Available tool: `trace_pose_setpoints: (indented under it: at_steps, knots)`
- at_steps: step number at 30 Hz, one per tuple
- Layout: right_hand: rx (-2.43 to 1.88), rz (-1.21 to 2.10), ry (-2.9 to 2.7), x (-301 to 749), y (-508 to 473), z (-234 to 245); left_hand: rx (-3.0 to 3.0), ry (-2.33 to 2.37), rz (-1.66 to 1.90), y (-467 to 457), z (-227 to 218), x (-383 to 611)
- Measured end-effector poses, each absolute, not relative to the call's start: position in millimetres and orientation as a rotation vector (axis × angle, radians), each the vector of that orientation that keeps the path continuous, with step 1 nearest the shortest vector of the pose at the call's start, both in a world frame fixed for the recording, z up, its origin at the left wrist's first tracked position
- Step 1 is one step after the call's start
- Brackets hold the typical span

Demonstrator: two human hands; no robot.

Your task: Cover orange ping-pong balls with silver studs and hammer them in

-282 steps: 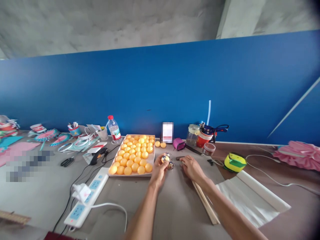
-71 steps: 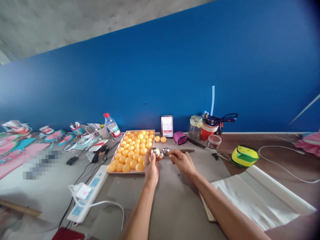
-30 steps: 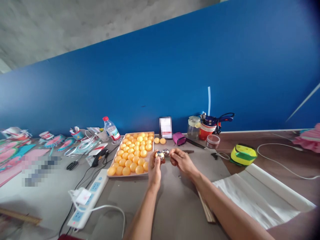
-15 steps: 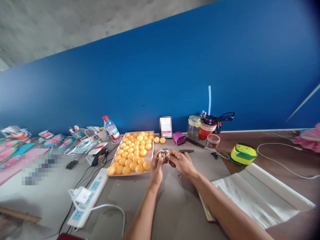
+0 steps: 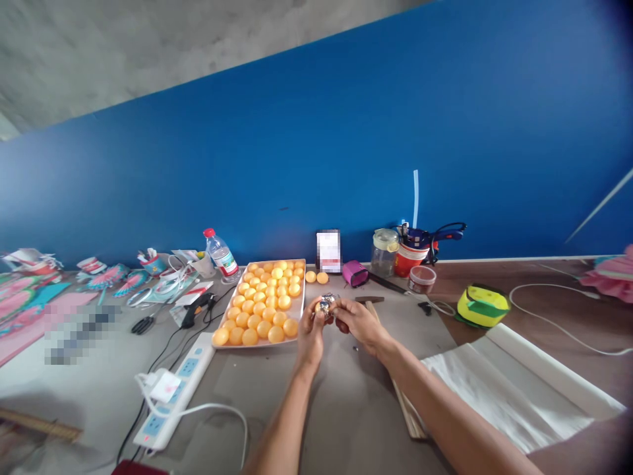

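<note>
Over the middle of the table, an orange ball partly covered in shiny silver foil (image 5: 325, 305) is held up between both hands. My left hand (image 5: 310, 323) is closed around its left side. On the right side, my right hand (image 5: 357, 321) pinches at the foil, thumb and fingers together. The fingers hide much of the ball. Just left of my hands lies a pale tray (image 5: 302, 300) with many orange balls (image 5: 264, 312). Two loose orange balls (image 5: 316, 278) rest at its far right corner. A hammer (image 5: 372, 307) lies beyond my right hand, its wooden handle passing under my forearm.
A white power strip (image 5: 173, 396) and cables lie at left, near a glue gun (image 5: 195, 311) and a water bottle (image 5: 221, 256). At the back stand a phone (image 5: 328, 251), a glass jar (image 5: 384, 254) and a red cup (image 5: 410, 259). White sheeting (image 5: 514, 389) covers the right side.
Both hands stay at nearly the same spot, with the fingers shifting slightly on the foil. The whole view has moved by a tiny amount; nothing else differs visibly.
</note>
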State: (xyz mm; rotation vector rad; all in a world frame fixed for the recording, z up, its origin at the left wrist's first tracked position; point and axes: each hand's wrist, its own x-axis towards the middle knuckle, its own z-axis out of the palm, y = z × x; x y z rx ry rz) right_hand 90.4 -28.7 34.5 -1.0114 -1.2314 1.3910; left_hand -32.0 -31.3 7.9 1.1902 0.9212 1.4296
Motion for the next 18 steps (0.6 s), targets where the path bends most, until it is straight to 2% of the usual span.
trace_pose_setpoints:
  at_steps: [8, 15, 18]
  knots:
    - [-1.075, 1.265, -1.266, 87, -29, 34, 1.415, 1.168, 1.408, -37, 16, -34]
    - [-1.068, 1.263, -1.304, 84, -23, 16, 1.317, 1.023, 1.465, -42, 21, -28]
    - [-1.162, 1.199, -1.309, 80, -23, 12, 1.104, 0.911, 1.534, -36, 19, -29]
